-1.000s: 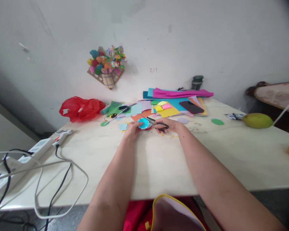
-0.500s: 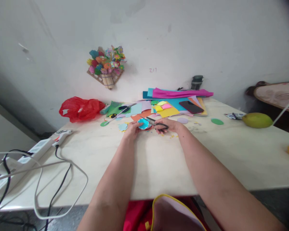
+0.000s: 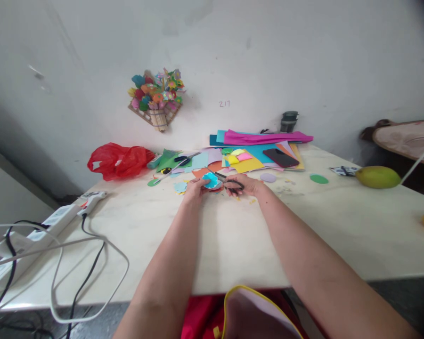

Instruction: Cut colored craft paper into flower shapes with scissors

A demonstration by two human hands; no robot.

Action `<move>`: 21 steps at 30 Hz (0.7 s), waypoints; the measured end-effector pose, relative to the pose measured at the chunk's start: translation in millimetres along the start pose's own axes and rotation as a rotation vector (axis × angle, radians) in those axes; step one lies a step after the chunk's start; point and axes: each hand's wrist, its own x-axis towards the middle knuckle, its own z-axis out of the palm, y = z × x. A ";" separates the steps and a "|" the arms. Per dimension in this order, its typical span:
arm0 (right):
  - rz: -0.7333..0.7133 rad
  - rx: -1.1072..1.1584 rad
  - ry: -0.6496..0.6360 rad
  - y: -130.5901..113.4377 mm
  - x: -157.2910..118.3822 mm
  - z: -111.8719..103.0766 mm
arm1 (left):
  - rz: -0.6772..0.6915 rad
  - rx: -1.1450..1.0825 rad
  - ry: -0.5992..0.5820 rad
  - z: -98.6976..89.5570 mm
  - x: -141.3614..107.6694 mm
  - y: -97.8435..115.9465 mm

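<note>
My left hand (image 3: 195, 187) pinches a bright blue paper piece (image 3: 210, 181) with a scalloped edge, thumb on top. In my right hand (image 3: 245, 184) is a pair of scissors (image 3: 220, 177) with dark handles, its blades pointing left at the upper edge of the blue paper. Whether the blades touch the paper I cannot tell. Beside my left hand lies a pale blue cut shape (image 3: 180, 188). Small yellow scraps (image 3: 252, 201) are scattered below my right hand, and a lilac paper oval (image 3: 267, 177) lies to its right.
Coloured paper sheets (image 3: 250, 165), a phone (image 3: 281, 157) and a second pair of scissors (image 3: 184, 160) lie along the back. On the left are a red plastic bag (image 3: 118, 161) and a power strip (image 3: 58, 219) with loose cables. A green mango (image 3: 378, 177) sits at right.
My right hand and the scissors have shifted slightly left, and the blades are closer together. My left hand still holds the blue paper in nearly the same place.
</note>
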 end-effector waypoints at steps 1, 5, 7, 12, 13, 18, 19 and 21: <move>-0.010 0.006 -0.004 0.0 0.3 0.4 | 0.006 -0.007 0.006 1.3 -0.5 0.1; -0.027 0.025 -0.013 -1.9 -0.5 1.6 | 0.002 -0.039 0.030 6.8 -3.2 0.9; -0.014 0.025 -0.006 -2.9 -1.4 2.0 | -0.013 -0.050 0.050 8.8 -3.9 1.2; -0.012 0.022 0.028 -0.7 0.5 1.6 | -0.046 -0.052 0.082 11.1 -5.3 3.1; -0.025 0.020 0.035 0.5 1.5 1.0 | -0.047 -0.050 0.083 11.2 -5.7 3.6; -0.124 -0.003 0.089 6.0 6.6 -2.5 | -0.017 -0.045 0.084 9.9 -4.9 3.2; -0.130 0.003 0.116 6.7 7.7 -2.8 | -0.008 -0.045 0.084 9.3 -4.2 2.2; -0.141 0.046 0.195 7.1 10.2 -2.3 | 0.008 -0.043 0.076 8.5 -2.8 -0.1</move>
